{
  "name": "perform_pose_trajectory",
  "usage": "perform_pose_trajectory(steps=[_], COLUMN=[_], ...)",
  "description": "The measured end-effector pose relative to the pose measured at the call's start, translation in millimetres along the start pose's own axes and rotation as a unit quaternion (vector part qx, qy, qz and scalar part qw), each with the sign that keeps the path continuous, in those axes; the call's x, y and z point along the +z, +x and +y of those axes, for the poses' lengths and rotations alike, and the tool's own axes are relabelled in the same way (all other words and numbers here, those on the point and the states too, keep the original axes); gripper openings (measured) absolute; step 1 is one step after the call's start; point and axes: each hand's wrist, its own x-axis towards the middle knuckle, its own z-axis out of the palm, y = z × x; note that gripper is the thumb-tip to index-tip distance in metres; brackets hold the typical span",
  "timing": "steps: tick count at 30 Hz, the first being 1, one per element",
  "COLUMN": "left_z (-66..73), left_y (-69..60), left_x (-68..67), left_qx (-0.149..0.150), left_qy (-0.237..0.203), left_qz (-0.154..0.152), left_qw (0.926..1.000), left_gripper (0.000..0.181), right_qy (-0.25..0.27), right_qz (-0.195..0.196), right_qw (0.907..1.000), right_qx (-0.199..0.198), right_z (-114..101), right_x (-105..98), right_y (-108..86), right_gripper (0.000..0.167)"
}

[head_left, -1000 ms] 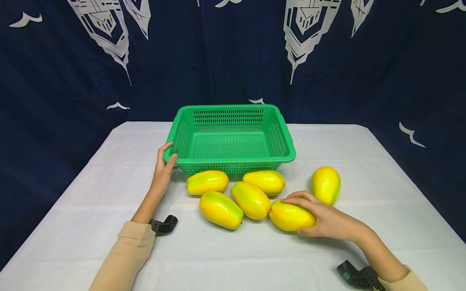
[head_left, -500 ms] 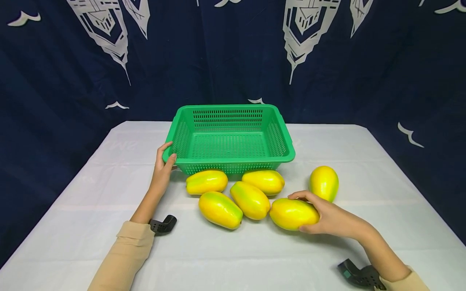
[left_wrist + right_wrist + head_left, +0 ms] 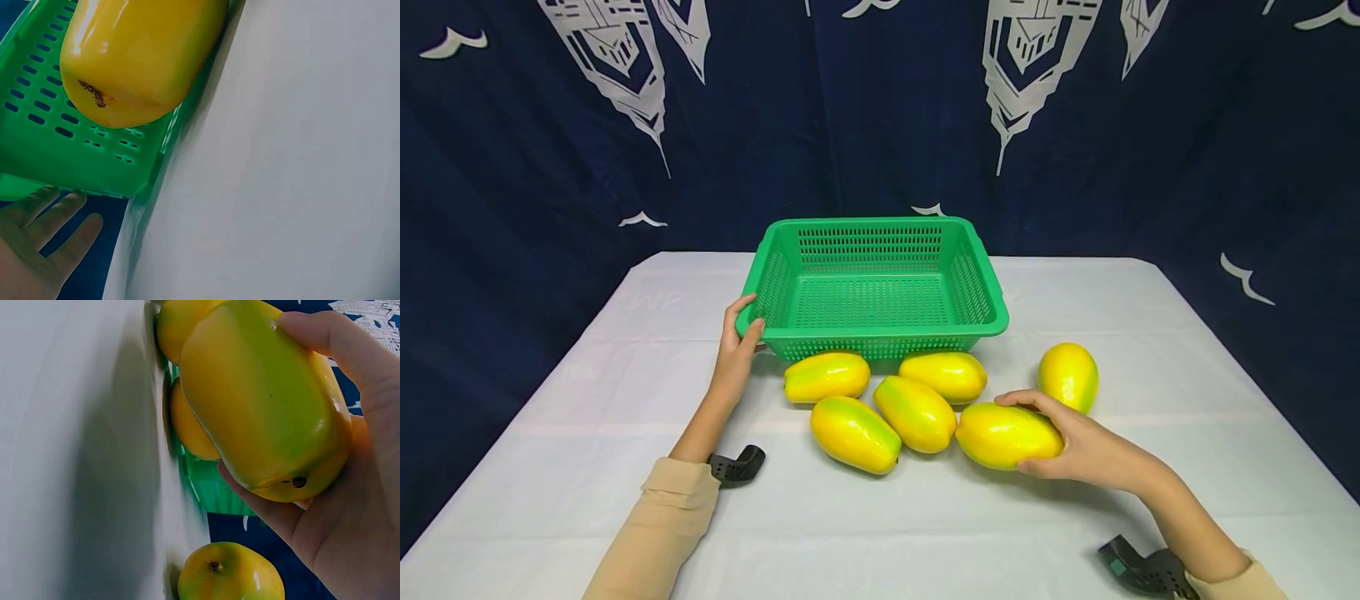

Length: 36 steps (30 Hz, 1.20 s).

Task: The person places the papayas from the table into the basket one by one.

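Observation:
In the head view my right hand [image 3: 1078, 446] grips a yellow-green papaya [image 3: 1007, 436], thumb on its near side and fingers over its far side. The right wrist view shows this papaya [image 3: 269, 406] slightly off the white cloth, stem scar facing the camera. My left hand [image 3: 733, 354] holds the near left corner of a green plastic basket [image 3: 880, 331], thumb over the rim. Its other fingers [image 3: 75, 240] lie along the basket's outside in the left wrist view. No fruit shows inside the basket.
Several more papayas lie between the basket and me, including one papaya [image 3: 853, 433] at the near left. A separate papaya [image 3: 1067, 377] stands just beyond my right hand. A white cloth [image 3: 880, 542] covers the table; a dark blue curtain [image 3: 850, 125] hangs behind.
My right hand has shifted its grip on the papaya toward the right end and raised the fruit slightly. The left hand and basket stay in place.

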Motion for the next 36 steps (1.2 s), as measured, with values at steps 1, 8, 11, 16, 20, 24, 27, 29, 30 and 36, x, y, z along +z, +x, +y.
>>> perform_pose_trajectory(steps=[1, 8, 11, 16, 20, 24, 27, 29, 30, 36], left_z=[0.3, 0.0, -1.6, -1.7, -2.5, -3.0, -2.5, -2.2, -2.1, -2.5], left_y=[-0.1, 0.7, 1.3, 1.2, 1.6, 1.9, 1.9, 1.9, 1.9, 1.9], left_x=[0.2, 0.7, 0.6, 0.8, 0.2, 0.3, 0.4, 0.3, 0.2, -0.5], left_qx=[0.000, 0.001, -0.001, -0.002, -0.004, -0.003, -0.002, -0.002, -0.001, -0.001], left_qy=[-0.001, 0.003, 0.004, 0.003, 0.004, 0.003, 0.003, 0.004, 0.004, 0.009], left_qz=[0.000, 0.003, 0.006, 0.007, 0.006, 0.005, 0.005, 0.005, 0.005, 0.005], left_qw=[1.0000, 1.0000, 1.0000, 1.0000, 1.0000, 1.0000, 1.0000, 1.0000, 1.0000, 0.9999], left_gripper=[0.049, 0.048, 0.048, 0.049, 0.049, 0.049, 0.049, 0.049, 0.049, 0.049], right_qy=[0.000, 0.008, 0.008, 0.006, 0.004, 0.003, 0.003, 0.005, 0.006, 0.017], right_qz=[0.002, 0.012, 0.018, 0.034, 0.048, 0.067, 0.083, 0.093, 0.097, 0.119], right_qw=[1.0000, 0.9999, 0.9998, 0.9994, 0.9989, 0.9977, 0.9965, 0.9955, 0.9949, 0.9919], right_qx=[0.000, -0.001, 0.001, 0.001, 0.003, -0.001, -0.013, -0.021, -0.026, -0.043], right_z=[-0.1, 1.1, 1.9, 1.9, 1.9, 0.0, -1.1, -1.3, -1.3, -1.5], right_x=[-0.2, -1.5, -2.0, -3.0, -2.8, -2.1, -1.3, -0.5, -0.2, 1.6], right_y=[-0.1, 0.0, 0.2, 0.9, 1.5, 1.7, 2.0, 2.5, 2.8, 4.5], right_gripper=[0.063, 0.064, 0.064, 0.065, 0.064, 0.063, 0.063, 0.064, 0.064, 0.067])
